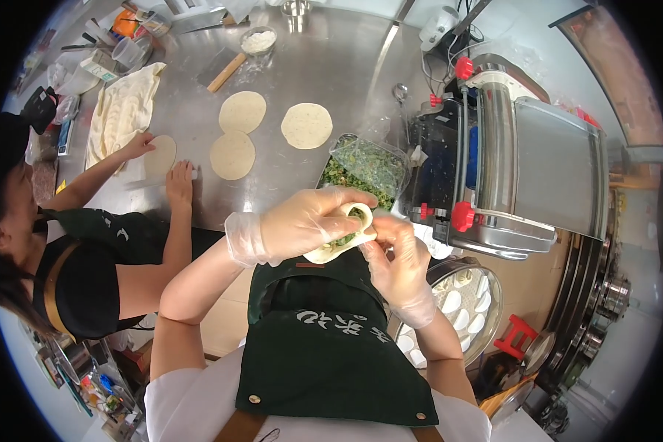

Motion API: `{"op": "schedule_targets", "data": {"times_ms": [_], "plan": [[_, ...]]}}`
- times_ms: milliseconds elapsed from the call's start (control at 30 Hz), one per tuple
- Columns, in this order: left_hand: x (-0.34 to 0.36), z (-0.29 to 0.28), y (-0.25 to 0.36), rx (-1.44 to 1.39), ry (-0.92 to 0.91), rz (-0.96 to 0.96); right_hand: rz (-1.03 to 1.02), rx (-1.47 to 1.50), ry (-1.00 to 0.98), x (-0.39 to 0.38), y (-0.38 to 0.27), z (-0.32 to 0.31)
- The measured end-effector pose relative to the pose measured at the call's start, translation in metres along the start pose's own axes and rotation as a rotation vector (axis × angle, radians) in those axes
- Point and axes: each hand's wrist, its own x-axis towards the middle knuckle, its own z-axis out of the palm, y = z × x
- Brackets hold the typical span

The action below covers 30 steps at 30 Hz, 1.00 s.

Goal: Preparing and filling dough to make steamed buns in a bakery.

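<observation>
In both gloved hands, in front of my apron, is a folded round of pale dough (pixel 324 255) with green chopped filling showing through its open side. My left hand (pixel 291 223) cradles it, thumb lying along the opening. At its right end, the fingers of my right hand (pixel 399 267) pinch the dough edge. Just beyond my hands stands a clear tub (pixel 323 175) of chopped green filling (pixel 357 173), its near edge partly hidden by them. Flat dough rounds (pixel 306 126) lie on the steel table, two of them touching.
A co-worker at left has both hands (pixel 180 184) at another dough round (pixel 160 157). A roller machine (pixel 486 147) with red knobs stands at right. Below it, a round tray (pixel 498 309) holds several white half-moon dumplings (pixel 460 319). A wooden-handled scraper (pixel 227 72) lies farther back.
</observation>
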Motion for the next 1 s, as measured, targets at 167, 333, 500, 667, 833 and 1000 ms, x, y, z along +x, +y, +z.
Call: {"op": "schedule_targets", "data": {"times_ms": [167, 333, 500, 667, 833, 1000], "plan": [[0.003, -0.006, 0.004, 0.271, -0.053, 0.04, -0.126, -0.079, -0.085, 0.005, 0.003, -0.003], [-0.01, -0.014, -0.001, -0.098, -0.096, 0.162, -0.011, -0.064, 0.055, -0.014, 0.011, 0.0], [-0.015, 0.011, -0.025, -0.603, 0.163, 0.168, 0.118, 0.077, 0.096, -0.017, 0.008, 0.01], [-0.005, 0.037, -0.032, -0.818, 0.392, 0.209, 0.138, 0.021, 0.047, -0.017, 0.005, 0.015], [-0.003, 0.037, -0.037, -0.748, 0.462, 0.211, -0.014, -0.023, 0.052, -0.015, 0.007, 0.018], [-0.009, 0.039, -0.029, -0.752, 0.422, 0.138, 0.074, -0.012, 0.008, -0.015, 0.007, 0.018]]}}
